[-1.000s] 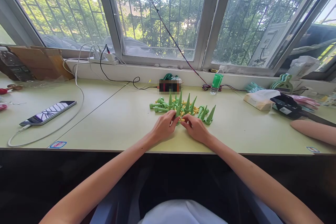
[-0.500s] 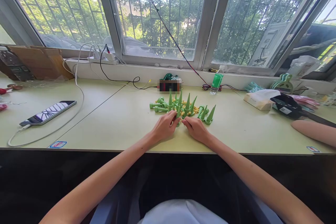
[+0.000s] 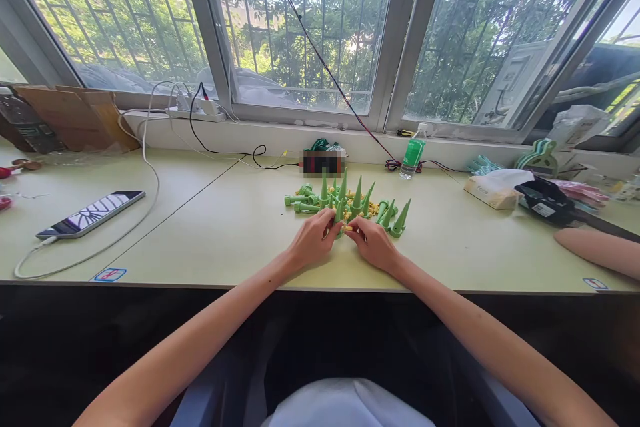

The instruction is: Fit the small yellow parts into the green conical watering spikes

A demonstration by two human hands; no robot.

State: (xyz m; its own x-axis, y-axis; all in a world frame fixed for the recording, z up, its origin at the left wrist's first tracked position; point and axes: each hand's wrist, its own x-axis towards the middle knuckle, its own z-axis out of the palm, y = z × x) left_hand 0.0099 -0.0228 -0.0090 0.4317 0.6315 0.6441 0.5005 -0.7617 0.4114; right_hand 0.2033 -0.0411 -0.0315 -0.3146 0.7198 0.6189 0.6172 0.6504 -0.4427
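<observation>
My left hand (image 3: 315, 237) is closed around the lower part of a green plastic spike (image 3: 339, 211), which stands point up on the table. Between the fingertips of my right hand (image 3: 374, 241) is a small yellow piece (image 3: 349, 228), close to the base of that spike. Just beyond my hands several more green spikes (image 3: 357, 197) stand upright or lean. Green tube-like parts (image 3: 306, 207) lie on their sides to the left. Small yellow pieces (image 3: 373, 209) are scattered among the spikes. My fingers partly cover the held spike's base.
Behind the spikes stands a blurred dark box (image 3: 323, 163), with a green-labelled bottle (image 3: 413, 155) to its right. A tissue box (image 3: 493, 190) and another person's forearm (image 3: 597, 250) are at right. On the left lies a smartphone (image 3: 93, 213) on a white cable (image 3: 153, 207).
My right fingers have shifted slightly, and the yellow piece between them now shows near the spike's base. The left hand keeps its hold on the spike.
</observation>
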